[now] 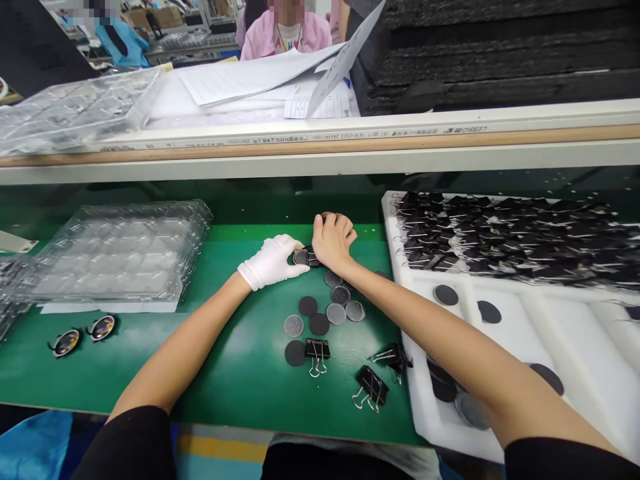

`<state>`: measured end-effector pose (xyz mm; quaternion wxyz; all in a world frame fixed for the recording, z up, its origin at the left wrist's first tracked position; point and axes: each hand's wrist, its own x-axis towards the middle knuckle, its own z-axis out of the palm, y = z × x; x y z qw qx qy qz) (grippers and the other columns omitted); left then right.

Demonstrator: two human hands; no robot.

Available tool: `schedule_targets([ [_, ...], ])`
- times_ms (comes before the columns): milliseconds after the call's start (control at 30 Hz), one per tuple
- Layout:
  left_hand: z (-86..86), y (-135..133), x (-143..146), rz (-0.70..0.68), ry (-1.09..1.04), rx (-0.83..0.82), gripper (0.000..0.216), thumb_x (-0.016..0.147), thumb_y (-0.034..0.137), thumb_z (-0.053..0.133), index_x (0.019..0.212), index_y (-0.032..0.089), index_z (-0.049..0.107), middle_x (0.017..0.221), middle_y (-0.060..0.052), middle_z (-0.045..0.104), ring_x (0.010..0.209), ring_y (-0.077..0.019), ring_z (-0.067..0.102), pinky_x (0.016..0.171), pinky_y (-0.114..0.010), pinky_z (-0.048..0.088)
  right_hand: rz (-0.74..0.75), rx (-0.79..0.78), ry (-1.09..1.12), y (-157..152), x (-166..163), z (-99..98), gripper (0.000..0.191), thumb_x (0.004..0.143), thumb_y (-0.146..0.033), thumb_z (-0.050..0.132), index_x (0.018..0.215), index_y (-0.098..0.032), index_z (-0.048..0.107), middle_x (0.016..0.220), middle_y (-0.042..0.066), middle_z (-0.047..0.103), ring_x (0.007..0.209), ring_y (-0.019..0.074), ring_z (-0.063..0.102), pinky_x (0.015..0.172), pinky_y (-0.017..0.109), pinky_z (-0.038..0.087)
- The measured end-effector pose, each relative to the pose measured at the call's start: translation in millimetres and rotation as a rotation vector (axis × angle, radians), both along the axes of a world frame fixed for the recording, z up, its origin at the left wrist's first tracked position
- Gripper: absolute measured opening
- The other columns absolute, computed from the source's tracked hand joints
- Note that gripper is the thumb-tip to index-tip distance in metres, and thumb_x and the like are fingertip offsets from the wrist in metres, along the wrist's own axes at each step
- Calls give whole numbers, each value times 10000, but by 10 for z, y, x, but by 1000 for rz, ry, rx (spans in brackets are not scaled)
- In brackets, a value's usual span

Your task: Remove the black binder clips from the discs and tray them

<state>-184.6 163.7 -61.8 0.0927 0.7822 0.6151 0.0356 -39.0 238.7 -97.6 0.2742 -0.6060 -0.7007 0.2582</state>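
My left hand [277, 260], in a white glove, is closed on a black binder clip [311, 257] with a round piece at its left end. My bare right hand [334, 241] is right beside the clip, its fingers curled over the edge of a dark disc that they mostly cover. Below both hands, several flat black and grey discs [319, 325] lie loose on the green table. One binder clip [317, 353] lies by these discs. Two more, a tilted clip [395, 358] and another clip [371, 387], are near the white tray.
The white foam tray [520, 293] on the right holds many clips [520, 237] and some discs. Clear plastic trays [120, 247] are stacked on the left, above two tortoiseshell oval pieces [103, 328]. A shelf rail [320, 150] crosses behind; a person [287, 37] sits beyond.
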Motion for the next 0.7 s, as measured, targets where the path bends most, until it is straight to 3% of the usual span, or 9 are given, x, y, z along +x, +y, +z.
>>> schedule_targets([
  [100, 6, -56, 74, 94, 79, 34, 389, 843, 549, 655, 1010, 199, 684, 1010, -95, 675, 994, -303, 640, 848, -418, 464, -19, 9, 90, -14, 107, 184, 480, 1082, -457, 229, 1311, -202, 565, 1408, 168, 490, 1382, 323, 376, 1135, 523, 263],
  [167, 18, -124, 119, 194, 156, 69, 459, 820, 606, 648, 991, 182, 683, 961, -116, 660, 975, -335, 635, 836, -445, 450, 53, 97, 140, -143, 296, 400, 452, 1079, -461, 252, 1307, -223, 561, 1398, 150, 510, 1345, 304, 423, 1106, 489, 306],
  [233, 49, -197, 138, 255, 197, 133, 588, 794, 672, 646, 1074, 156, 683, 1013, -155, 654, 1015, -370, 620, 855, -474, 443, 307, 196, 114, -411, 545, 634, 402, 1058, -497, 340, 1249, -237, 581, 1314, 122, 585, 1231, 278, 518, 1021, 438, 373],
  [300, 99, -244, 127, 203, 192, 195, 745, 779, 691, 664, 1299, 160, 625, 1242, -202, 614, 1144, -399, 576, 912, -498, 432, 731, 198, -41, -794, 785, 796, 389, 996, -570, 481, 1102, -224, 622, 1087, 81, 673, 1013, 248, 611, 874, 388, 417],
  [367, 150, -248, 102, 26, 196, 187, 761, 826, 631, 661, 1480, 272, 510, 1512, -182, 459, 1259, -407, 514, 952, -506, 414, 1004, 176, -254, -1207, 957, 820, 420, 930, -608, 590, 1003, -197, 634, 873, 51, 679, 768, 216, 610, 710, 354, 396],
  [433, 184, -220, 84, -166, 231, 109, 597, 921, 535, 587, 1497, 420, 481, 1625, -97, 351, 1269, -386, 511, 938, -489, 413, 1136, 248, -421, -1542, 1052, 727, 268, 956, -431, 615, 1002, -168, 645, 782, 45, 664, 660, 199, 584, 641, 346, 360],
  [500, 207, -196, 92, -250, 278, 52, 485, 987, 467, 490, 1472, 457, 503, 1582, -76, 420, 1195, -352, 557, 889, -456, 421, 1182, 341, -499, -1721, 1107, 618, 115, 920, -181, 605, 1010, -133, 658, 776, 62, 663, 655, 199, 587, 622, 346, 351],
  [567, 243, -205, 121, -213, 344, 42, 506, 995, 525, 451, 1473, 373, 520, 1399, -133, 571, 1103, -349, 592, 851, -446, 423, 1167, 376, -479, -1728, 1176, 603, 161, 872, -59, 580, 984, -120, 677, 763, 65, 652, 647, 193, 581, 611, 342, 362],
  [700, 418, -310, 137, -26, 467, 0, 867, 878, 833, 380, 1404, 173, 578, 1035, -196, 662, 965, -391, 622, 827, -478, 424, 982, 373, -221, -1318, 1358, 883, 226, 991, -124, 521, 1012, -176, 739, 825, 59, 691, 700, 166, 616, 664, 301, 461],
])
